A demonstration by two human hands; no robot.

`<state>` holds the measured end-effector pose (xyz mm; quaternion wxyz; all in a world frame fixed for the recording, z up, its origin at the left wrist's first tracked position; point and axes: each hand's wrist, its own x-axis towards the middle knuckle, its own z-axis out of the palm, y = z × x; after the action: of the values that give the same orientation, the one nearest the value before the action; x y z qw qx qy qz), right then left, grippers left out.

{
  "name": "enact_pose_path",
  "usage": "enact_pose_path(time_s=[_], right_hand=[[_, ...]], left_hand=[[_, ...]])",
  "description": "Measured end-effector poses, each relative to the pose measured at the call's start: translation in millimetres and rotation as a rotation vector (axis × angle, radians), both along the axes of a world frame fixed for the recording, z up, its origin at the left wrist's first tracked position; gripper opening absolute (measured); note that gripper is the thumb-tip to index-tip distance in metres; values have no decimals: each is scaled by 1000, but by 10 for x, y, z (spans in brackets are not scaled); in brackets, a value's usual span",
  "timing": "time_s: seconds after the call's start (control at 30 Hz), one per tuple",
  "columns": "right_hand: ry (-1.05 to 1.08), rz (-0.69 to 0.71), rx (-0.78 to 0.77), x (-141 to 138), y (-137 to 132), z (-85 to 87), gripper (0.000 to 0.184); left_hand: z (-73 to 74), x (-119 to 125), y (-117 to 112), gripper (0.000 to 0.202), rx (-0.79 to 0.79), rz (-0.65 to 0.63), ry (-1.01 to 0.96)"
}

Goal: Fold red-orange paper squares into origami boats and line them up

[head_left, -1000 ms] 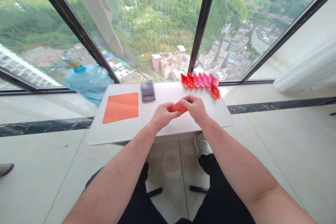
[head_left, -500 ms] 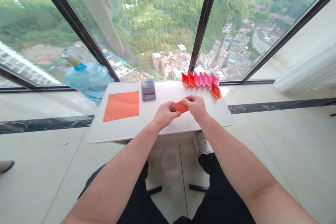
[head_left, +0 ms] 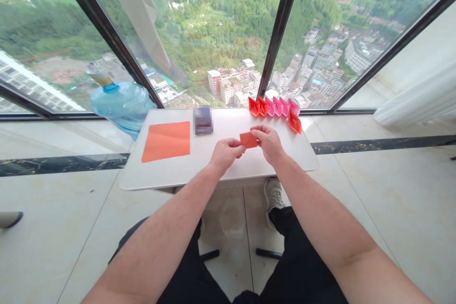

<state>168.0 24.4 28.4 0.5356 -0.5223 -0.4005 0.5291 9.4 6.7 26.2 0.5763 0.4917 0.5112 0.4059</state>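
A small folded piece of orange paper (head_left: pixel 248 139) is held just above the table, with crease lines on its face. My left hand (head_left: pixel 225 154) pinches its left edge between thumb and fingers. At its right end, my right hand (head_left: pixel 269 142) grips it with thumb and fingertips. Beyond my hands, several folded paper boats (head_left: pixel 274 107) in red and pink stand in a row at the table's far edge. One orange-red paper boat (head_left: pixel 294 122) sits apart, nearer my right hand. Flat on the table's left lies a stack or sheet of orange paper (head_left: pixel 166 141).
The white table (head_left: pixel 199 166) stands against tall windows. A dark, blurred-out box (head_left: pixel 203 119) sits at its far side. Behind the left corner is a large blue water bottle (head_left: pixel 121 107). My legs and a shoe (head_left: pixel 273 199) are below the near edge.
The folded orange paper has been turned more level and now shows a squarer face. Both hands still hold it, their fingers slightly shifted. The whole view has moved a little.
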Motion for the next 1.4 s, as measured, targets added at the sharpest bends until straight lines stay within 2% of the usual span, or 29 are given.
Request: enact_pose_path(time_s=[0.1, 0.23, 0.47, 0.63, 0.77, 0.9, 1.07, 1.23, 1.4], right_hand=[[-83, 108, 15, 16, -23, 28, 31], [-183, 80, 45, 14, -22, 24, 26], [-122, 92, 21, 39, -11, -2, 28], [-93, 234, -28, 38, -40, 44, 35], [-130, 200, -21, 3, -49, 76, 25], [-175, 206, 5, 2, -55, 91, 19], [-287, 326, -18, 24, -91, 70, 21], [-275, 341, -53, 13, -116, 51, 25], [-257, 327, -30, -16, -121, 65, 19]], left_hand=[[11, -10, -6, 9, 13, -27, 18], [21, -14, -26, 12, 18, -35, 42], [-15, -18, -17, 18, 48, -56, 111], [-12, -19, -28, 19, 1, 55, -1], [34, -9, -56, 22, 2, 98, -43], [68, -16, -42, 17, -14, 52, -31], [52, -76, 22, 27, -29, -21, -70], [9, -89, 21, 27, -18, 79, -80], [-2, -59, -15, 27, -33, 175, -150]])
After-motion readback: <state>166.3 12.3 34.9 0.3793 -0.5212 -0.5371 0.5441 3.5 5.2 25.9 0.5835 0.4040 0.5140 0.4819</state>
